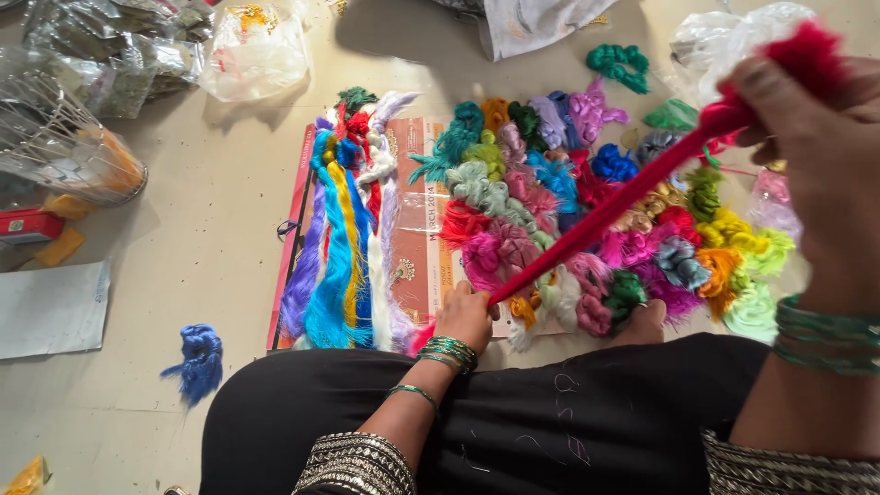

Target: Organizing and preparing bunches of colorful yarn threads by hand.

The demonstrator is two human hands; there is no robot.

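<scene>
the person sat on the floor [211,238], a red silk thread hank [596,225] stretched taut between both hands. the left hand [466,316] pinched its lower end closed, low by the black-clad knee [550,412]; the right hand [811,137] was clenched around the fluffy upper end, raised near the camera. the hank looked light, soft and slippery, likely to fray or tangle, so best held firmly at its ends. beneath it lay a heap of coloured thread bundles [587,202] and straightened skeins [344,247] on a printed sheet [417,247]; a blue hank [197,357] lay apart.
</scene>
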